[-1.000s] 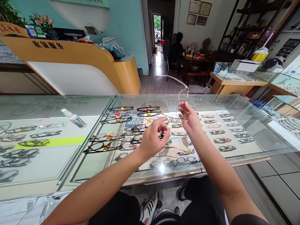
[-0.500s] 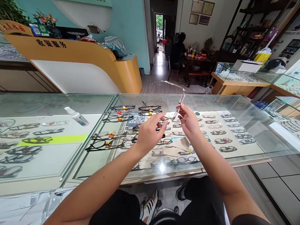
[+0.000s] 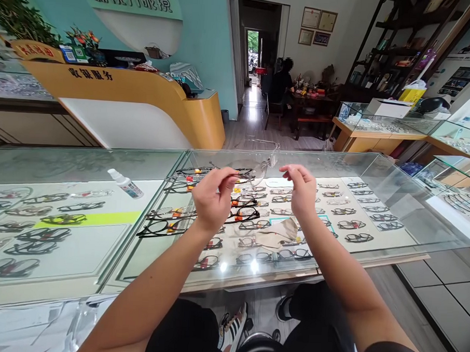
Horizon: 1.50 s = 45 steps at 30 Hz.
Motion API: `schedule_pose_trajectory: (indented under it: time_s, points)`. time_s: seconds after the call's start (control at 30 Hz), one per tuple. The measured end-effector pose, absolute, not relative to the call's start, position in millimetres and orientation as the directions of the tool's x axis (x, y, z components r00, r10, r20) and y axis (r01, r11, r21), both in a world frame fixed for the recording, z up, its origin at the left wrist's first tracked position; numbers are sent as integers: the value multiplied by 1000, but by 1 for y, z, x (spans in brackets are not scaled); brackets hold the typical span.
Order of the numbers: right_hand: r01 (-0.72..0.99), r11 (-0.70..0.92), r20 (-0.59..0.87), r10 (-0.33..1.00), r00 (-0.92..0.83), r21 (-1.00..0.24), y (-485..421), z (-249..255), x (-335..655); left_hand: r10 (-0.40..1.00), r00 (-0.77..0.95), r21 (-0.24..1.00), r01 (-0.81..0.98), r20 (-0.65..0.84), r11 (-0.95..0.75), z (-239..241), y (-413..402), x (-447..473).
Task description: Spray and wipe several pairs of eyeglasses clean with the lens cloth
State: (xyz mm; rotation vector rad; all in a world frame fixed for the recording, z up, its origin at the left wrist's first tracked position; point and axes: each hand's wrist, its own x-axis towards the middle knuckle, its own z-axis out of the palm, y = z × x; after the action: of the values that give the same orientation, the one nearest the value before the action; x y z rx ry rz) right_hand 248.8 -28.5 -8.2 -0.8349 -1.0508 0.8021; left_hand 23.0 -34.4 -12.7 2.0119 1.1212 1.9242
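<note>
A pair of clear-framed eyeglasses is held up over the glass counter, its far temple stretched out beyond the lenses. My left hand pinches the frame at its left side between thumb and fingers. To the right of the eyeglasses, my right hand is raised with its fingers curled together, a small gap from the frame, and nothing shows in it. Beneath my hands, dark-framed eyeglasses rest on the counter. A beige cloth lies crumpled between my forearms.
Several eyeglasses line the inside of the glass display case. A white spray bottle stands on the counter's left part. Beyond are an orange reception desk and a seated person. A stool and my shoes are below.
My left hand has taken hold of the clear eyeglasses, and my right hand has let go of them. The eyeglasses have moved left and turned, with the lenses now facing more toward me.
</note>
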Motion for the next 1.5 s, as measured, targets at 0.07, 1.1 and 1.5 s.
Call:
schedule_pose_trajectory:
  time_s: [0.07,1.1,1.5]
  points:
    - [-42,524,477,803,358,-851,-26,-6,258,602,-192,631,292,775,-719,-9,-30,19]
    - [348,732,810,522,267,-586,-23,-20,251,695,-219,728,247,685,-639,-14,-8,12]
    - [402,746,847,485,218,-531,-23,-19,243,492,-287,568,478,822,-670,-17,-4,16]
